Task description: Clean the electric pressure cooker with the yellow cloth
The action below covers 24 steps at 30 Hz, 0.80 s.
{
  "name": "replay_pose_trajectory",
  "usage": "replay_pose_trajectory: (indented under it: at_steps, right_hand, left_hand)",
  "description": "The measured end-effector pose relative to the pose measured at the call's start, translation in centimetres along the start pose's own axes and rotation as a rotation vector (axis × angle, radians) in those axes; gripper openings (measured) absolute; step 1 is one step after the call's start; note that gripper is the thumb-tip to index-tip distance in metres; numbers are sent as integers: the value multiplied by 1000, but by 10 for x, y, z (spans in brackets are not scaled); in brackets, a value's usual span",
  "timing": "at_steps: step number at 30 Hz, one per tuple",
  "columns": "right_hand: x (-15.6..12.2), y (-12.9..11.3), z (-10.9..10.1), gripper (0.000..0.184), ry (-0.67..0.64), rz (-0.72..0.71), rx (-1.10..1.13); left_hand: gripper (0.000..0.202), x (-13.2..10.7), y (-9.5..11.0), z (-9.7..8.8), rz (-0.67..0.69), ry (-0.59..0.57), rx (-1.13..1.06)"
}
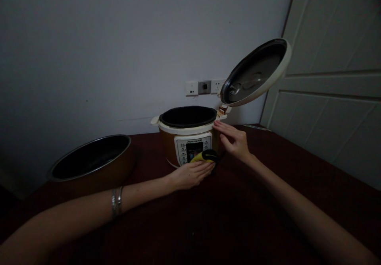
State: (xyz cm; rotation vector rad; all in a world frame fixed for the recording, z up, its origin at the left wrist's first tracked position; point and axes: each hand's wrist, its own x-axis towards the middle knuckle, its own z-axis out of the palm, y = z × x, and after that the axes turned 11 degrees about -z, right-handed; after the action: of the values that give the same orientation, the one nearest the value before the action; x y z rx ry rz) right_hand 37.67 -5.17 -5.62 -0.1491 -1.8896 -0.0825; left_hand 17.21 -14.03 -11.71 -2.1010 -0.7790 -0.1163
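An electric pressure cooker (169,144) stands on the dark red table with its round lid (253,74) swung up to the right on a hinge. My left hand (190,174) presses a yellow and black cloth (205,155) to the lower front of the cooker, at the bottom of the control panel (195,147). Part of the panel is covered by the cloth. My right hand (235,140) rests its outstretched fingertips against the cooker's right side, just below the white rim and the hinge, with the thumb apart.
To the left on the table (190,225) sits a wide dark-lined inner pot (98,169), tilted in view. Wall sockets (192,88) are behind the cooker. A pale panelled door (330,82) stands at the right, beyond the table's edge.
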Motion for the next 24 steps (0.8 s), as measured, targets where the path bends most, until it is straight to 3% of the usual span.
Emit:
replay_pose_trajectory:
  at_steps: [5,8,17,20,24]
  right_hand:
    - [6,4,-5,40,-19,-18,-41]
    - [7,7,-7,39,-48,-32,-50]
    - [6,9,-7,41,-34,-75,-44]
    - [7,9,-7,42,-38,-75,-41]
    - [7,9,-6,41,-26,-58,-32]
  left_hand:
    - [43,53,41,24,-159,-71,258]
    - [42,57,48,32,-166,-87,323]
    - [33,-18,8,13,112,5,-29]
    - [34,-42,-10,6,132,-25,-117]
    - [40,-82,-38,5,80,-152,-276]
